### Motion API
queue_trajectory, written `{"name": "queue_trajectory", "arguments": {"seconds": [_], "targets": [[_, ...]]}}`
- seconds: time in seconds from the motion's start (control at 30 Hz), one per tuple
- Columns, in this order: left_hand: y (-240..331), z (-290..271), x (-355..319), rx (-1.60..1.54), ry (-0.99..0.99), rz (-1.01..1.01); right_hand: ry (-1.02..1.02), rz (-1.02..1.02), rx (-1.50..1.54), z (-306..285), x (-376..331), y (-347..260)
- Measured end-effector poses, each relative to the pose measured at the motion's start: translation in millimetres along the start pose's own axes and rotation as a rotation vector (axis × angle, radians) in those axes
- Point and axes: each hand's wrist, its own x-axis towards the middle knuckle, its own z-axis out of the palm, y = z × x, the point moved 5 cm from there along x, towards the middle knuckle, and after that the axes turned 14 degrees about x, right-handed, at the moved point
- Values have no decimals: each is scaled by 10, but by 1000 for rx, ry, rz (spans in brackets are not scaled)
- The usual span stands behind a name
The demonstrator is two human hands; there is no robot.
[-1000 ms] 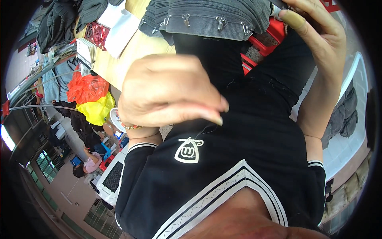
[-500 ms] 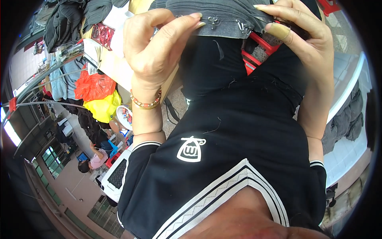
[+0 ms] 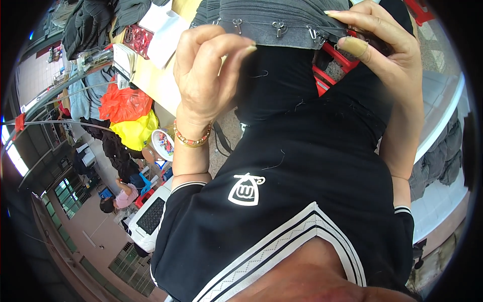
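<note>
A grey ribbed knit garment (image 3: 297,12) lies across my lap, with several small metal pins or hooks (image 3: 278,29) along its near band. My left hand (image 3: 209,75) is raised just below the band's left part, thumb and forefinger pressed together; anything between them is too small to see. At the band's right end is my right hand (image 3: 385,48), its fingers bent round a slim dark thing I cannot make out. A tan wrap (image 3: 355,47) covers its thumb. Loose thread (image 3: 261,74) rests on my black trousers.
A pale wooden table (image 3: 168,90) at the left bears papers and a red patterned packet (image 3: 137,40). Beside it hang red (image 3: 126,103) and yellow bags (image 3: 138,131). A white tub (image 3: 443,201) with grey garments stands right. Another person (image 3: 123,196) sits far left.
My left hand has drawn back from the garment's band, toward me. A dark blurred sliver over my lap is gone from its spot. The right hand stays at the band's right end.
</note>
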Motion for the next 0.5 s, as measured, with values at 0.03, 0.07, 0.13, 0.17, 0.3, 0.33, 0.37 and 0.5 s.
{"name": "queue_trajectory", "arguments": {"seconds": [0.03,0.07,0.13,0.17,0.3,0.33,0.37,0.5], "targets": [[-10,11,18,40,30,25,-2,1,5,11,23,18],[-14,24,37,83,65,72,-3,1,10,16,27,23],[-29,67,75,171,112,202,-55,-82,-20,49,51,6],[-45,88,88,210,115,251,-72,-109,-30,58,48,-4],[-98,113,99,289,169,445,-8,38,-11,4,-36,8],[-123,102,102,271,184,441,-3,52,-22,-3,-43,15],[-127,109,101,306,179,474,2,67,-32,-11,-48,26],[-140,165,116,309,174,462,-18,-25,-49,-33,0,72]]}}
